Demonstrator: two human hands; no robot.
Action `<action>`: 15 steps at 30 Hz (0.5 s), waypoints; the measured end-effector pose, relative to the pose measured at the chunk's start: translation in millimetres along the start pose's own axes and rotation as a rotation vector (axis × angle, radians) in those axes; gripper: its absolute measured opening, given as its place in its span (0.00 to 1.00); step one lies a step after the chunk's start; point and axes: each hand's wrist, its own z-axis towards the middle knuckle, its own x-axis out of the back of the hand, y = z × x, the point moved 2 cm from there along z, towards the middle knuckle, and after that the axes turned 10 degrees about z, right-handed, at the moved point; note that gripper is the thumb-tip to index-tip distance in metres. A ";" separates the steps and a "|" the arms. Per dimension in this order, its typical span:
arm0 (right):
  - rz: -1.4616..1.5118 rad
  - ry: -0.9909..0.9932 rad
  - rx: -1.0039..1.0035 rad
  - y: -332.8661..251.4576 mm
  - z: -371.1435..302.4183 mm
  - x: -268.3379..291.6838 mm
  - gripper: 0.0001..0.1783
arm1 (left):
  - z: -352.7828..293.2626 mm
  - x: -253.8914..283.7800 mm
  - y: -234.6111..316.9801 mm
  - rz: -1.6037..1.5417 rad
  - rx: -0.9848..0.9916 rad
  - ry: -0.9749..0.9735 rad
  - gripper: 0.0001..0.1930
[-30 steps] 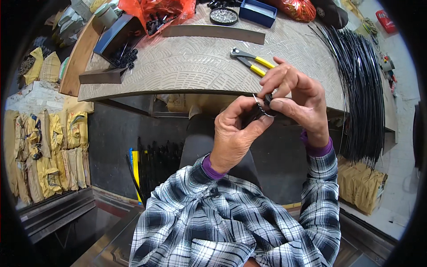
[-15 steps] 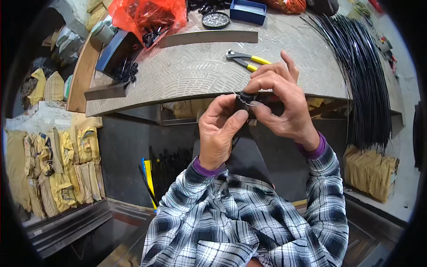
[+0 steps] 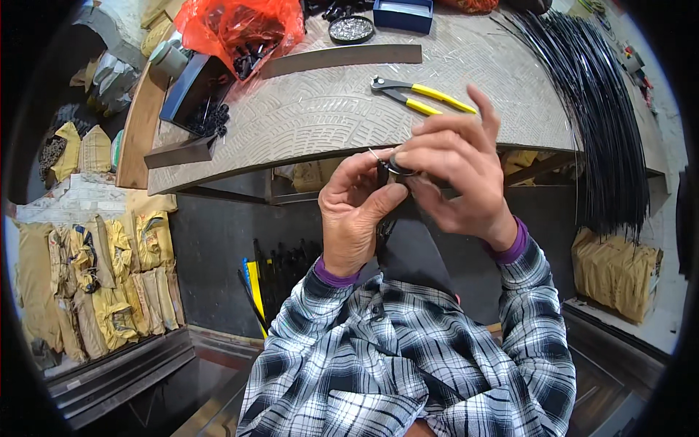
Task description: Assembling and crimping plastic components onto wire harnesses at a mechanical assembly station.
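Observation:
A small black part [image 3: 394, 167] with a rounded, reel-like piece is held up between my hands, in front of the table's near edge. My left hand [image 3: 358, 200] is closed around it, thumb below and forefinger above. A thin, pale metal pin [image 3: 374, 154] sticks out at its upper left. My right hand [image 3: 462, 171] pinches the part's right side with thumb and forefinger, the other fingers raised and slightly blurred. Fingers hide much of the part, so its exact kind is unclear. Beyond my hands, end-cutting pliers [image 3: 422, 95] with yellow handles lie on the table.
On the worktable [image 3: 291, 109] are a dark metal strip [image 3: 342, 58], a round dish of small metal pins [image 3: 351, 30], a blue box [image 3: 403, 16] and a red plastic bag [image 3: 240, 29]. Long black rods [image 3: 604, 124] overhang its right side. Yellow sacks [image 3: 109, 277] stand left.
My right hand's fingers have shifted over the black part and turned slightly. Both hands stay together on it. The view has moved a little, and more of the pliers shows.

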 end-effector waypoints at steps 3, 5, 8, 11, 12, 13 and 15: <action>-0.052 0.040 0.062 -3.8 -4.0 -3.9 0.14 | -2.7 0.9 5.7 0.013 -0.015 -0.019 0.19; 0.053 0.031 -0.006 -1.3 -7.7 -4.9 0.16 | -3.1 3.7 5.5 -0.020 -0.013 -0.031 0.18; 0.785 0.465 -0.485 3.1 -23.8 -32.3 0.18 | -4.5 3.2 8.7 -0.043 -0.006 -0.023 0.17; 1.117 0.333 -0.673 6.6 -39.8 -47.4 0.14 | -10.3 10.2 12.6 -0.044 -0.018 -0.002 0.16; 1.253 0.169 -0.734 6.7 -43.3 -52.0 0.12 | -13.2 13.8 13.9 -0.065 -0.035 -0.009 0.18; 1.281 0.125 -0.752 3.7 -39.0 -51.3 0.11 | -16.4 17.6 14.8 0.044 -0.046 0.005 0.19; 1.273 0.051 -0.751 -0.9 -35.7 -50.8 0.11 | -21.7 20.8 19.9 0.084 -0.092 0.008 0.17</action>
